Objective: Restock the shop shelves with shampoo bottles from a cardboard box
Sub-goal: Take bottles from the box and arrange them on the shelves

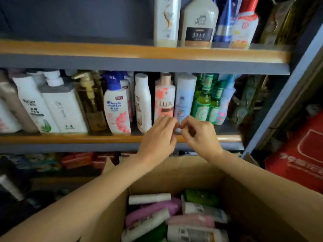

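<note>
Shelving [139, 62] fills your view: the middle shelf [87, 139] is packed with upright bottles, among them a white Head & Shoulders bottle [117, 109], a pink Lux bottle [164, 100] and green bottles [205, 102]; the upper shelf [122, 51] carries four more at its right. Below you, the open cardboard box [192, 173] holds shampoo bottles [174, 217] lying on their sides, white, pink, purple and green. Your left hand [160, 137] and right hand [199, 135] meet just before the Lux bottle, fingers curled, tips touching; I cannot tell whether they pinch anything.
</note>
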Demonstrator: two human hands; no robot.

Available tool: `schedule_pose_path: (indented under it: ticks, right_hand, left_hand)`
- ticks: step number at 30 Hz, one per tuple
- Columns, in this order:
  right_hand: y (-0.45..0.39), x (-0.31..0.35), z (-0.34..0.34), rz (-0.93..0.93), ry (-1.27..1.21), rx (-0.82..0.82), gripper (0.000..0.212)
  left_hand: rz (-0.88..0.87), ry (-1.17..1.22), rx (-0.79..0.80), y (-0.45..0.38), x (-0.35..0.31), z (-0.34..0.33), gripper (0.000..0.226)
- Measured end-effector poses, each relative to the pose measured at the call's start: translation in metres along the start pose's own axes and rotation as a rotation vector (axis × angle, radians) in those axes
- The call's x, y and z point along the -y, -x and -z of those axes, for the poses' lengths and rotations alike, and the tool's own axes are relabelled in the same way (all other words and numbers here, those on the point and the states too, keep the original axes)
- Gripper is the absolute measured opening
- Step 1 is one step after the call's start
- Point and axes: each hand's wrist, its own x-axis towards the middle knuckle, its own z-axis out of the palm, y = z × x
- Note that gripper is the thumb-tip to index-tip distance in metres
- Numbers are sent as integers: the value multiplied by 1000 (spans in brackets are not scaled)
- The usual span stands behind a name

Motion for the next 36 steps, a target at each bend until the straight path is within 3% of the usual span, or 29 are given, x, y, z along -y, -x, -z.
schedule_pose_path:
  ticks: [6,10,13,16,20,26,29,32,36]
  right_hand:
    - [106,-21,-35,119,112,509,17]
    - [167,-39,-49,-117,315,1107,26]
    - [190,-53,-47,-333,312,1351,40]
    - [203,-60,-46,-498,307,1327,61]
    - [216,-61,-50,-621,308,1307,66]
    - [202,-55,-47,-460,390,1374,36]
    - [192,-46,-43,-427,316,1379,21]
    - [162,-37,-40,-508,183,1222,37]
    - [112,-28,-33,-387,184,1192,26]
  left_hand:
    - [25,-122,425,81,-4,-52,30]
    - [114,-142,792,126,-11,-80,38]
    - [128,-128,968,150,-13,-97,45]
    - [131,-129,1087,166,-14,-113,50]
    - [170,-81,1154,181,-18,-127,52]
    - [257,-25,1164,172,-12,-130,55]
    - [318,81,1157,162,-8,-125,52]
    - [340,139,1140,155,-4,-119,55]
    - [473,266,1054,128,0,-108,66]
